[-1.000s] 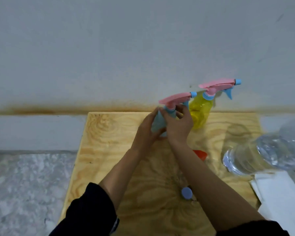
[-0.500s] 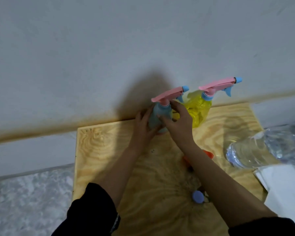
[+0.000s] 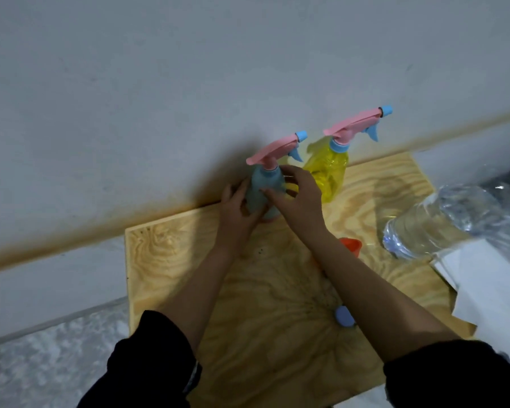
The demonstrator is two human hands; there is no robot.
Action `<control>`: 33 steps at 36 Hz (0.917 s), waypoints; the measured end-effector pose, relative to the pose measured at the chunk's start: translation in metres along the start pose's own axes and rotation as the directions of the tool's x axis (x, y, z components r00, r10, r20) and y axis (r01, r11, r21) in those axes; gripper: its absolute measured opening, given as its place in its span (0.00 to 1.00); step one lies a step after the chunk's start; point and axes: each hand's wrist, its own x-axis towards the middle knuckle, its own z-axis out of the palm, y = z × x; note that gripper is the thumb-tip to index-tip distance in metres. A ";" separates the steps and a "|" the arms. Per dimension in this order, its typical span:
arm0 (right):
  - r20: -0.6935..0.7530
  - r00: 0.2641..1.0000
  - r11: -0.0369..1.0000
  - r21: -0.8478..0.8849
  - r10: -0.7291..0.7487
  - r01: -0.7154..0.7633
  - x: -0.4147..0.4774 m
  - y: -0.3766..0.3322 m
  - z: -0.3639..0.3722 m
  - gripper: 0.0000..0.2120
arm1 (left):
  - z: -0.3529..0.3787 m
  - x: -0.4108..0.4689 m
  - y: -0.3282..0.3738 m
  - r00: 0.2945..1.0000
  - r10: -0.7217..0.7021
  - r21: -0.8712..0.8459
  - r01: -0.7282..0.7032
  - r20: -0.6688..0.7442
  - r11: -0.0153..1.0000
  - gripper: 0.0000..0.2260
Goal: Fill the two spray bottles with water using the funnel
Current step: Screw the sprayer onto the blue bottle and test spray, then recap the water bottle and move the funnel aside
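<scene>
A blue spray bottle (image 3: pixel 262 187) with a pink trigger head stands upright at the back of the plywood board (image 3: pixel 171 260), against the wall. My left hand (image 3: pixel 237 210) wraps its lower body from the left. My right hand (image 3: pixel 296 195) hovers at its right side with fingers spread, fingertips close to the bottle's shoulder. A yellow spray bottle (image 3: pixel 329 172) with a pink head stands just to the right. An orange funnel (image 3: pixel 351 245) peeks out behind my right forearm. A big clear water bottle (image 3: pixel 436 222) lies on its side at the right.
A small blue cap (image 3: pixel 343 316) lies on the board beside my right forearm. White paper (image 3: pixel 489 287) covers the board's right edge. The wall rises directly behind the bottles. Speckled grey floor lies to the left.
The view tilted and shifted. My right hand has loosened from the blue bottle's neck, and its fingers have spread apart. My left hand stays on the bottle's body.
</scene>
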 end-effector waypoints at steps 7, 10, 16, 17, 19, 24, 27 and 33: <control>0.051 0.999 1.000 -0.018 0.016 -0.015 0.004 -0.007 -0.009 0.21 | 0.004 -0.005 0.017 0.998 0.003 -0.001 -0.003 -0.058 1.000 0.27; 0.080 0.996 0.999 -0.027 -0.025 0.027 0.001 -0.013 -0.021 0.18 | 0.002 -0.011 0.025 0.991 0.024 0.041 -0.018 -0.132 0.999 0.21; 0.062 0.998 1.000 -0.001 -0.013 0.013 -0.028 -0.016 -0.069 0.15 | 0.007 -0.032 0.057 0.974 0.147 0.063 -0.138 -0.173 0.988 0.16; 0.047 0.999 1.000 0.013 -0.001 0.000 -0.035 -0.015 -0.079 0.14 | 0.010 -0.035 0.065 0.968 0.184 0.063 -0.176 -0.171 0.982 0.15; 0.005 1.000 0.999 0.030 0.029 -0.029 -0.052 -0.012 -0.097 0.12 | 0.018 -0.041 0.084 0.956 0.250 0.060 -0.243 -0.152 0.968 0.16; -0.065 0.989 0.991 -0.031 0.131 -0.133 -0.103 0.008 -0.129 0.09 | 0.043 -0.039 0.148 0.968 0.236 -0.140 -0.223 0.081 0.965 0.24; -0.087 0.978 0.976 -0.095 0.189 -0.197 -0.135 0.025 -0.136 0.10 | 0.064 -0.036 0.186 0.930 0.255 -0.232 -0.195 0.265 0.953 0.27; -0.020 0.952 0.904 -0.308 0.307 -0.298 -0.184 0.062 -0.120 0.20 | 0.106 -0.034 0.224 0.833 0.359 -0.338 -0.224 0.421 0.914 0.40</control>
